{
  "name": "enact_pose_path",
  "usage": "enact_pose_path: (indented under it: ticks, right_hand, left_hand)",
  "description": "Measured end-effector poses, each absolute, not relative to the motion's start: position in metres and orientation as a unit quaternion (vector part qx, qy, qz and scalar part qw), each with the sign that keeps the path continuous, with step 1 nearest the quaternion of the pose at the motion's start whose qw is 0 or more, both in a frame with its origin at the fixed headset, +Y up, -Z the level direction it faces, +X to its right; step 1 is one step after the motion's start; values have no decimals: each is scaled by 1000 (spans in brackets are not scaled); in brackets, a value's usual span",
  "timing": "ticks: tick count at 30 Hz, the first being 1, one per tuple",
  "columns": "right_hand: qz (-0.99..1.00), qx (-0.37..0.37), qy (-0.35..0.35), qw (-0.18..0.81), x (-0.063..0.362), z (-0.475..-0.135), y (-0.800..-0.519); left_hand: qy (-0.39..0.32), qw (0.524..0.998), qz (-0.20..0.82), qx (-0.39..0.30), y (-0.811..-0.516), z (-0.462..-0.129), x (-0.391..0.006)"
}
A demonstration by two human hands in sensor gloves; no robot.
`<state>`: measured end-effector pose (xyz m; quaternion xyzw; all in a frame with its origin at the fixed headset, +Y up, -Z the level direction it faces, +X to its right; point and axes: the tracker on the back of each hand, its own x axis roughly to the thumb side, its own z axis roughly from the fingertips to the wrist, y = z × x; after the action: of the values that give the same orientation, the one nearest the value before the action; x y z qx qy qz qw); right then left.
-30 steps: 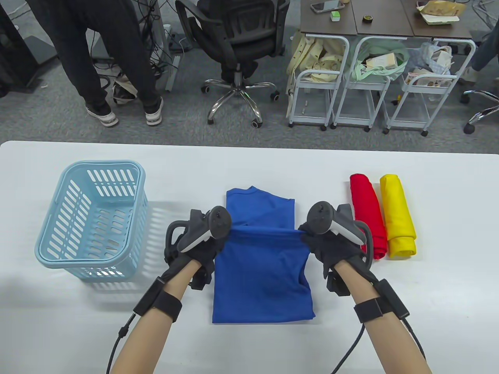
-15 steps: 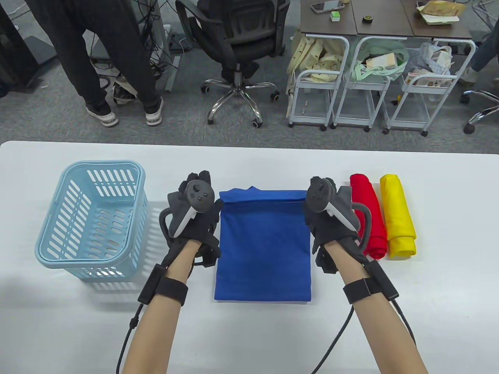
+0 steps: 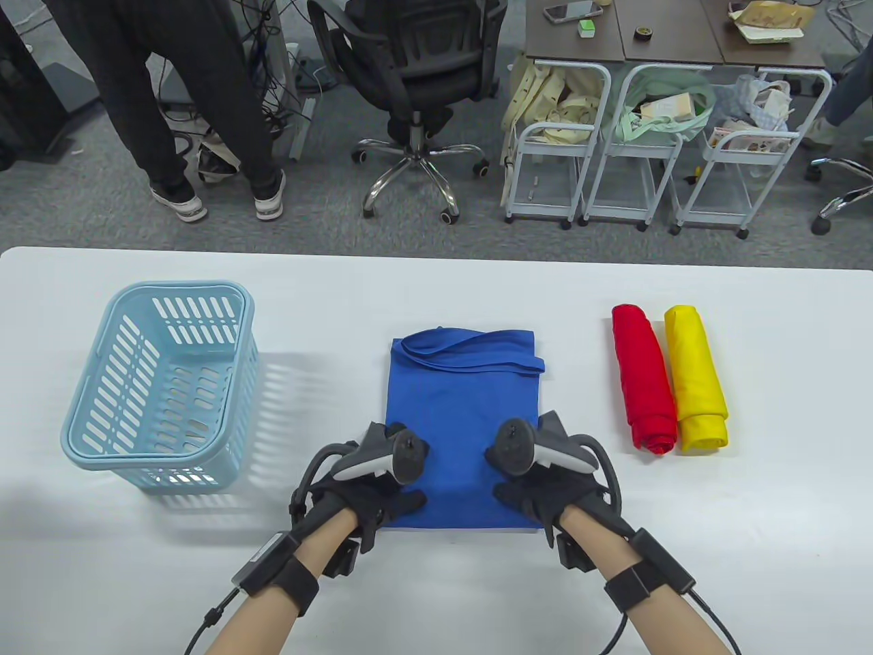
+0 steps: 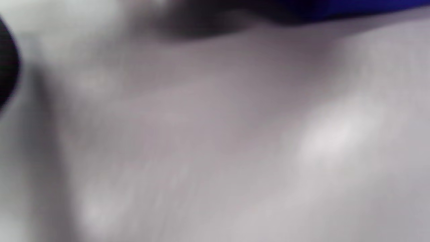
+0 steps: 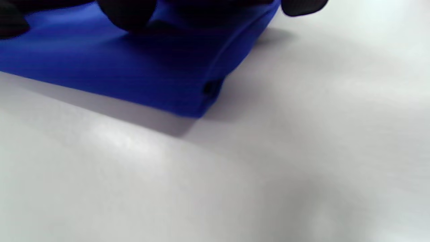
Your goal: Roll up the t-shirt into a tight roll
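The blue t-shirt (image 3: 464, 409) lies folded into a flat rectangle in the middle of the white table (image 3: 750, 546), with its collar and loose hems bunched at the far end. My left hand (image 3: 382, 501) sits on the near-left corner, thumb spread over the cloth. My right hand (image 3: 539, 498) sits on the near-right corner. In the right wrist view, dark fingers (image 5: 127, 13) rest on top of the blue t-shirt (image 5: 134, 74), whose near corner lies flat on the table. The left wrist view is blurred, with only a strip of the blue t-shirt (image 4: 352, 6) at the top.
A light blue plastic basket (image 3: 181, 286) stands at the left of the table. A red rolled shirt (image 3: 644, 379) and a yellow rolled shirt (image 3: 696, 379) lie side by side at the right. Beyond the far edge are an office chair, carts and a standing person.
Both hands carried the shirt's near half over to the far end, let it go there, then came back to the near edge. The shirt is shorter and lies flat.
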<state>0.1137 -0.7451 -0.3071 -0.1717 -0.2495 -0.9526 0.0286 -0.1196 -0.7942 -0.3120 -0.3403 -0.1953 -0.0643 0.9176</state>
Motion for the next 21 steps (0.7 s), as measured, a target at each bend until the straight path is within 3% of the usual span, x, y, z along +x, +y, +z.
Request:
enact_pose_path:
  ticks: [4,9,15,21]
  right_hand:
    - [-939,-208,-274,20,115,-295,-728]
    - [-935,-221,-275,-26,106,-310,-717]
    - [-920,-218,-324,-27,73,-356,-741]
    - [-937,-113,-332,1,78,-415,-759]
  left_hand:
    - [-226,908,-82,-344,-795,-284,-122]
    - [-238,905,-84,-343,-799,-266,-123]
    - [-240,895,-80,-367,-805,-265,-125]
    - [-240,893,-69,-374,-806,-265,-125]
